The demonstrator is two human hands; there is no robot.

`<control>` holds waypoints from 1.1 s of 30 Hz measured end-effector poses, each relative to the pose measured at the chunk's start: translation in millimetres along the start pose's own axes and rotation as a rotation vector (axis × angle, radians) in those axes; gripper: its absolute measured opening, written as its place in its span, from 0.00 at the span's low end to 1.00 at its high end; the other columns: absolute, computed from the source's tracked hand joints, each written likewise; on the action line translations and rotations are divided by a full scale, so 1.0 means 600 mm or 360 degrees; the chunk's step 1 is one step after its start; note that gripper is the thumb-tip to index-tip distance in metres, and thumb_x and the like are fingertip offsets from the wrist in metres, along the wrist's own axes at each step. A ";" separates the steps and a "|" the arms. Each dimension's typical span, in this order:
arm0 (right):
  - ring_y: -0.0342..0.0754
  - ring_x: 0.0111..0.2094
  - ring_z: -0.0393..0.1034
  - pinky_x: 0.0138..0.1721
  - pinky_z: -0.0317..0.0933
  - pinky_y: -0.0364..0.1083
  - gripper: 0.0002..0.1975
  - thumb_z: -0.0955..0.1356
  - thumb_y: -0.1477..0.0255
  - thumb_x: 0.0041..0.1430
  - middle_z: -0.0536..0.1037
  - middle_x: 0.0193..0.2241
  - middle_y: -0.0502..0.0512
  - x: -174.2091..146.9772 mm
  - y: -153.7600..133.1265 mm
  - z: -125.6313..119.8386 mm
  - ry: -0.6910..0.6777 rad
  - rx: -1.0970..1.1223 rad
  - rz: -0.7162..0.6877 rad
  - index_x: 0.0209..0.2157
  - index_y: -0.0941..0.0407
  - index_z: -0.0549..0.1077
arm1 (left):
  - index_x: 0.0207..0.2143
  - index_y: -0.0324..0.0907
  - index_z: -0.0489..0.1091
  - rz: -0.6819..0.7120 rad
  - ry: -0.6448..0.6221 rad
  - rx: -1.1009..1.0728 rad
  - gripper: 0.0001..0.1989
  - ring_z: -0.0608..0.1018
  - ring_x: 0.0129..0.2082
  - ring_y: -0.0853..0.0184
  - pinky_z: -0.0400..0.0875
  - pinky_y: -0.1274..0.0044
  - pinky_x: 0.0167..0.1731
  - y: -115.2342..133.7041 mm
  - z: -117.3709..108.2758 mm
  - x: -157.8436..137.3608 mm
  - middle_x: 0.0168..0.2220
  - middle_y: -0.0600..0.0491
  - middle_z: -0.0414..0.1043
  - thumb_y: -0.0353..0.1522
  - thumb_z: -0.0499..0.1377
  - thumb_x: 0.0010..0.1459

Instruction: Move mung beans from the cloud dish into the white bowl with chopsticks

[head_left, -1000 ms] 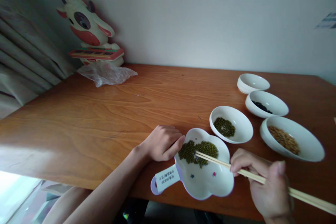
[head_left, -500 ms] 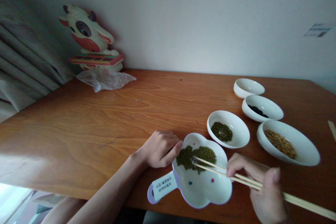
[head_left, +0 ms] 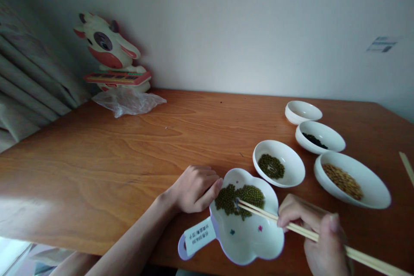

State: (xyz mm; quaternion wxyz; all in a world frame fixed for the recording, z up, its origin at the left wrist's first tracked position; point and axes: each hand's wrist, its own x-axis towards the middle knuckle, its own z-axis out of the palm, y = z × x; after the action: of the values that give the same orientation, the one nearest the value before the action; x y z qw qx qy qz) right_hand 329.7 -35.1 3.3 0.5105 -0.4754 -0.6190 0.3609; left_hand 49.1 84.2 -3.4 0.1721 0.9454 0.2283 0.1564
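Observation:
A white flower-shaped dish (head_left: pixel 246 243) with a lilac rim and a labelled handle (head_left: pixel 198 238) lies near the table's front edge. Mung beans (head_left: pixel 249 196) are spread over its far part. My left hand (head_left: pixel 198 189) rests at the dish's left side, fingers curled and thumb pressed on the rim. Wooden chopsticks (head_left: pixel 299 229) are held in my closed right hand (head_left: pixel 318 228). Their tips meet among the beans, at a small dark spot too small to make out. Just beyond the dish, a white bowl (head_left: pixel 293 164) holds more mung beans (head_left: pixel 271 166).
To the right stand a bowl (head_left: pixel 377 187) of tan beans (head_left: pixel 343 180), a bowl (head_left: pixel 330 134) of black beans (head_left: pixel 313 140) and a farther white bowl (head_left: pixel 304 111). A toy cow with keyboard (head_left: pixel 113 54) and a crumpled plastic bag (head_left: pixel 129 102) sit at back left.
The chopsticks' tips have drawn closer together within the beans. My left hand keeps its place on the rim. The whole view has shifted slightly.

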 end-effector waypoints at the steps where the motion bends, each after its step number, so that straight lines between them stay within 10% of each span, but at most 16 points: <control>1: 0.50 0.23 0.67 0.24 0.61 0.47 0.42 0.47 0.43 0.69 0.73 0.19 0.55 0.001 0.001 -0.001 -0.0024 0.0015 -0.0017 0.23 0.53 0.78 | 0.28 0.43 0.59 0.0000 0.0001 -0.0002 0.17 0.70 0.28 0.66 0.63 0.71 0.35 0.000 0.000 0.000 0.29 0.52 0.70 0.33 0.42 0.72; 33: 0.51 0.23 0.67 0.24 0.59 0.48 0.44 0.45 0.41 0.66 0.73 0.19 0.55 0.002 0.010 0.000 -0.0069 -0.0034 -0.0058 0.24 0.53 0.77 | 0.28 0.43 0.62 -0.0027 0.0039 -0.0007 0.17 0.72 0.28 0.66 0.65 0.72 0.33 0.000 0.003 -0.004 0.28 0.52 0.71 0.33 0.44 0.72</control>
State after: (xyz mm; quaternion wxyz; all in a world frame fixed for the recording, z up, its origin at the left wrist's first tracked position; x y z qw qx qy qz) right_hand 331.2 -32.0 -2.0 0.4984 -0.4615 -0.6423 0.3550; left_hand 47.8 82.7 -5.2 0.1727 0.9411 0.2380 0.1671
